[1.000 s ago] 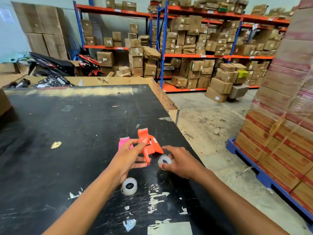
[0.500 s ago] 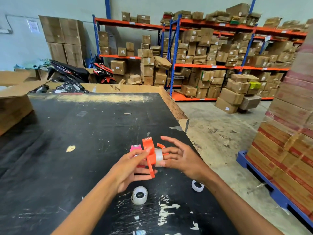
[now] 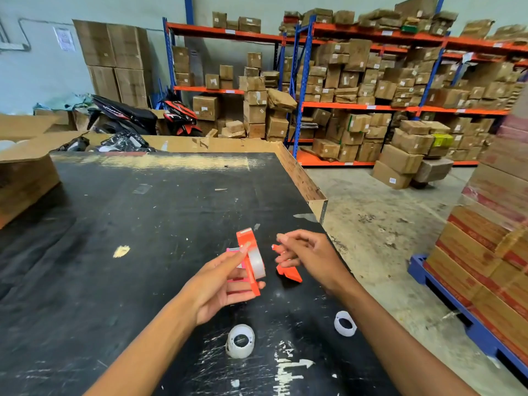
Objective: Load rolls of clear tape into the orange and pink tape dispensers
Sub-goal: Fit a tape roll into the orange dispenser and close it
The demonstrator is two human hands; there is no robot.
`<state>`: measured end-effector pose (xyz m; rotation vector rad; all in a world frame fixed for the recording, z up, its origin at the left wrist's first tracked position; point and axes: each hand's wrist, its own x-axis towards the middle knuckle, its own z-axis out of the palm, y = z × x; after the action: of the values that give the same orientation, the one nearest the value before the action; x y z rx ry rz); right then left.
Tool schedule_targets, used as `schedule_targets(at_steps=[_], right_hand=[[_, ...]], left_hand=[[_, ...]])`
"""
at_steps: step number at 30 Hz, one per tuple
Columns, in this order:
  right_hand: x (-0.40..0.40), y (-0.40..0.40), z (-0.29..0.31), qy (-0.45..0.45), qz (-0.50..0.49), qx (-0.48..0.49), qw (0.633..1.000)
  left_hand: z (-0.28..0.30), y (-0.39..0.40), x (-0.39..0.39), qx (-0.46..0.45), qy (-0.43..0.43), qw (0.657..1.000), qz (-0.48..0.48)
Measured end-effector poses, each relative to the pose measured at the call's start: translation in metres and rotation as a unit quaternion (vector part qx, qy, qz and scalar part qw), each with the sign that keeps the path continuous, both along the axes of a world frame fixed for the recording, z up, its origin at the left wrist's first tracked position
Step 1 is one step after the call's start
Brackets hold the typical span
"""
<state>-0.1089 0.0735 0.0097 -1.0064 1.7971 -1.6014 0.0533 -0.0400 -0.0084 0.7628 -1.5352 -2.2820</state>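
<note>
My left hand (image 3: 221, 285) grips one half of the orange tape dispenser (image 3: 246, 240), held upright above the black table (image 3: 137, 224). A roll of clear tape (image 3: 256, 262) sits on that half's right side. My right hand (image 3: 310, 255) is a little to the right, its fingers closed on a separate orange dispenser piece (image 3: 289, 274). The pink dispenser (image 3: 232, 249) shows only in slivers behind my left fingers. A second clear tape roll (image 3: 241, 340) lies on the table near me. A white ring (image 3: 345, 323) lies by my right forearm.
The table's right edge (image 3: 317, 195) drops to the concrete floor. An open cardboard box (image 3: 25, 178) sits at the table's left. A blue pallet (image 3: 445, 298) stacked with cartons stands on the right. Racks of boxes and scooters fill the back.
My right hand put a tape roll onto the orange dispenser held in my left hand, then drew back to the right with an orange piece. A white ring now lies on the table.
</note>
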Motion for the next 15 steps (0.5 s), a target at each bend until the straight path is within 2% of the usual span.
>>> schedule_targets(at_steps=[2, 4, 8, 10, 11, 12, 14, 15], right_hand=[[-0.018, -0.011, -0.019, 0.132, -0.071, 0.102, 0.983], [-0.026, -0.018, -0.037, 0.237, -0.064, 0.234, 0.941], [-0.02, -0.031, -0.048, 0.319, -0.061, 0.347, 0.88], [-0.019, -0.036, -0.05, 0.334, -0.07, 0.346, 0.874], [-0.018, -0.038, -0.049, 0.317, -0.071, 0.332, 0.885], [-0.017, -0.037, -0.048, 0.273, -0.069, 0.297, 0.912], [-0.011, -0.031, -0.037, 0.108, -0.054, 0.18, 0.976], [-0.006, -0.027, -0.029, 0.018, -0.032, 0.119, 0.992]], left_hand=[[-0.001, -0.006, -0.002, -0.008, -0.001, 1.0, 0.007], [-0.002, -0.009, -0.003, -0.021, -0.006, 1.0, 0.013], [-0.001, -0.009, -0.006, -0.04, -0.012, 0.999, 0.019], [0.0, -0.008, -0.005, -0.039, -0.016, 0.999, 0.025], [0.0, -0.008, -0.005, -0.036, -0.018, 0.999, 0.028], [0.0, -0.008, -0.004, -0.034, -0.019, 0.999, 0.03], [0.002, -0.008, -0.002, -0.029, -0.016, 0.999, 0.031], [0.004, -0.008, -0.001, -0.025, -0.011, 0.999, 0.032]])
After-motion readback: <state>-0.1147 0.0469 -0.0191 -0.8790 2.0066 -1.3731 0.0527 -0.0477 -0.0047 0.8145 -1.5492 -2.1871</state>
